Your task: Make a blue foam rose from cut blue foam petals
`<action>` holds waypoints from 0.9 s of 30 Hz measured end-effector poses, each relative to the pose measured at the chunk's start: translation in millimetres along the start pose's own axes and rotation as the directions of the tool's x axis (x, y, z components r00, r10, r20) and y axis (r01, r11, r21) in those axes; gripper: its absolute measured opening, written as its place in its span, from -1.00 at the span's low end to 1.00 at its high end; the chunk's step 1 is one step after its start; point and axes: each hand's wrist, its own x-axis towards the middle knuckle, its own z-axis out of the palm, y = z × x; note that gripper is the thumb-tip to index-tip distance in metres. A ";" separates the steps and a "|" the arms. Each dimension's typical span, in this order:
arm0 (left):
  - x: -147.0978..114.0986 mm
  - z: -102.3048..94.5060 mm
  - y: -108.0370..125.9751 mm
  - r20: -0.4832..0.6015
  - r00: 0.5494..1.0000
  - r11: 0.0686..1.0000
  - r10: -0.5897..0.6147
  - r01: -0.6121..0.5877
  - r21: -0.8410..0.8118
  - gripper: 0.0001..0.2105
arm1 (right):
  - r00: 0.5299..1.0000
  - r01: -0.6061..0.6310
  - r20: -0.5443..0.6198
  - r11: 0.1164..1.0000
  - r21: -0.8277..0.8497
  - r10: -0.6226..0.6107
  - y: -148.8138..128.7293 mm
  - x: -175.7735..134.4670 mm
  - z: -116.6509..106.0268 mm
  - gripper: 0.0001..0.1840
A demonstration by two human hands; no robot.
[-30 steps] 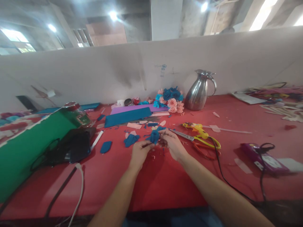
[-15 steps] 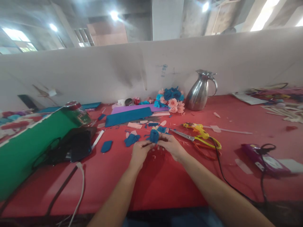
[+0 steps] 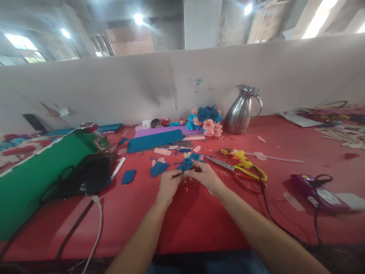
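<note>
Between the fingertips of both hands is a small blue crepe paper flower [image 3: 187, 163], its rolled petals partly hidden by my fingers. My left hand [image 3: 170, 182] pinches it from the left and below. On the other side, my right hand [image 3: 205, 176] has thumb and fingers closed on it. Blue petal pieces [image 3: 159, 169] lie just left of the hands, and a single rounded blue piece [image 3: 128, 176] is farther left. Behind the flower are more blue scraps [image 3: 195, 156]. Scissors [image 3: 225, 163] with yellow and orange handles lie right of my right hand.
A yellow glue gun [image 3: 241, 156] lies by the scissors, its cord running forward. Behind stand a bunch of blue and pink paper flowers [image 3: 208, 123] and a steel jug [image 3: 241, 110]. Blue paper [image 3: 155, 140] lies at the back, a phone [image 3: 97, 176] left, a purple box [image 3: 319, 192] right.
The blue flower has turned in my fingers; its round rolled end faced me before and now ruffled petals show. The hands have barely shifted.
</note>
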 end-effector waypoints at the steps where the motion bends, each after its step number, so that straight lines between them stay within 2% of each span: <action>1: 0.0 -0.1 -0.3 -0.001 1.000 1.000 0.002 -0.002 0.002 -0.81 | 1.000 0.001 -0.003 1.000 0.000 -0.001 -1.1 -0.4 0.2 -0.75; 7: 0.1 0.2 -2.1 0.005 1.000 1.000 -0.015 0.016 -0.018 -0.82 | 1.000 -0.019 0.016 0.997 0.081 0.018 -10.5 -3.7 -1.1 -0.72; 10: 0.3 0.3 -4.3 -0.009 1.000 1.000 -0.024 0.024 -0.002 -0.81 | 0.998 -0.050 -0.018 0.991 0.125 0.053 -11.4 -3.2 -3.9 -0.73; 15: 1.2 0.1 -7.5 -0.016 1.000 1.000 -0.009 0.009 0.006 -0.81 | 0.991 -0.026 -0.124 0.973 0.230 0.056 -9.1 -0.1 -7.0 -0.75; 17: 1.2 0.2 -6.5 -0.016 1.000 1.000 -0.008 0.008 0.005 -0.82 | 0.992 -0.047 -0.106 0.982 0.181 0.067 -7.7 0.0 -6.0 -0.78; 19: 1.0 0.3 -4.6 -0.017 1.000 1.000 -0.011 0.011 0.000 -0.84 | 0.998 -0.055 -0.030 0.994 0.099 0.059 -5.5 -0.4 -3.6 -0.79; 22: 0.6 0.3 -2.0 -0.015 1.000 1.000 -0.012 0.012 -0.010 -0.88 | 0.999 -0.013 0.048 1.000 -0.006 0.013 -0.6 -1.0 0.3 -0.80; 27: -0.2 0.1 -1.6 -0.007 1.000 1.000 0.007 -0.007 0.018 -0.87 | 0.998 0.062 -0.002 0.989 -0.132 -0.063 7.6 0.9 1.3 -0.81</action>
